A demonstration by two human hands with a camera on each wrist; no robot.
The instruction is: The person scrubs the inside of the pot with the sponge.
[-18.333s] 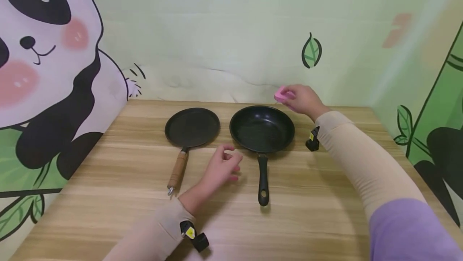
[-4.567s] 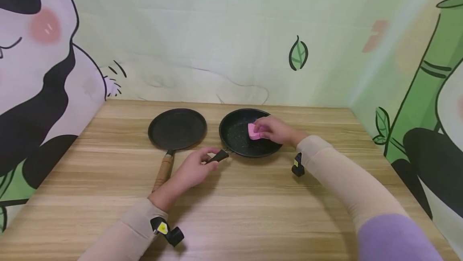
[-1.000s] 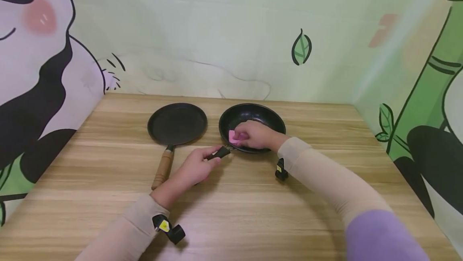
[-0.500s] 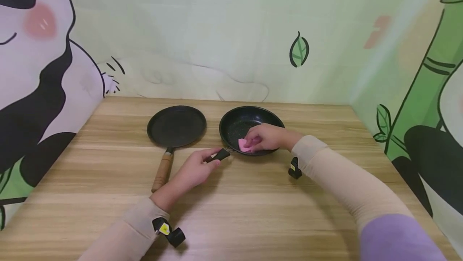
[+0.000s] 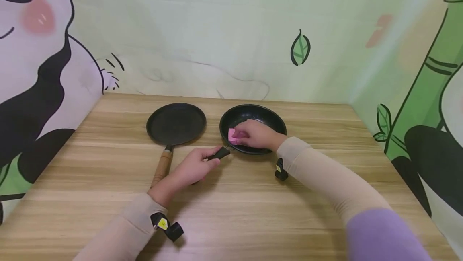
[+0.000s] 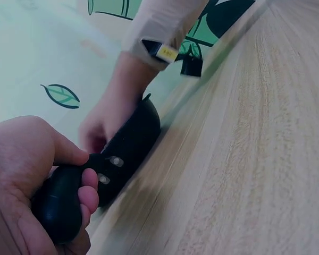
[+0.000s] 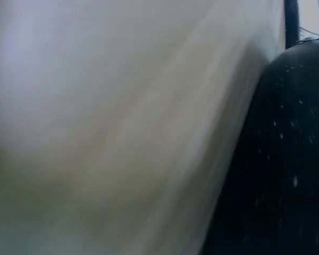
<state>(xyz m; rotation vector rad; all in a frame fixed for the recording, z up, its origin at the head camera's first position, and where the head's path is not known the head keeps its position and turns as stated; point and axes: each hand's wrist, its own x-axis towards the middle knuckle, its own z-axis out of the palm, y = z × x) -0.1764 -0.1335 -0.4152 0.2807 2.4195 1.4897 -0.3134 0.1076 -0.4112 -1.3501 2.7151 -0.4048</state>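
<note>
A deep black frying pan rests on the table right of centre. My left hand grips its black handle, thumb along the top; in the left wrist view the fingers wrap round that handle. My right hand reaches into the pan and pinches a pink sponge against the inner side by the handle. In the left wrist view the pan's wall hides the sponge and part of the right hand. The right wrist view holds only the pan's speckled dark surface and blur.
A flat black pan with a wooden handle lies on the wooden table, left of the frying pan. My left forearm overlaps the end of that wooden handle. Behind the table rises a wall with painted pandas and leaves.
Long before, the right hand held the sponge beside the pan and the left was empty; then the left took the handle. Lately the sponge has slid left and right inside the pan, now left.
</note>
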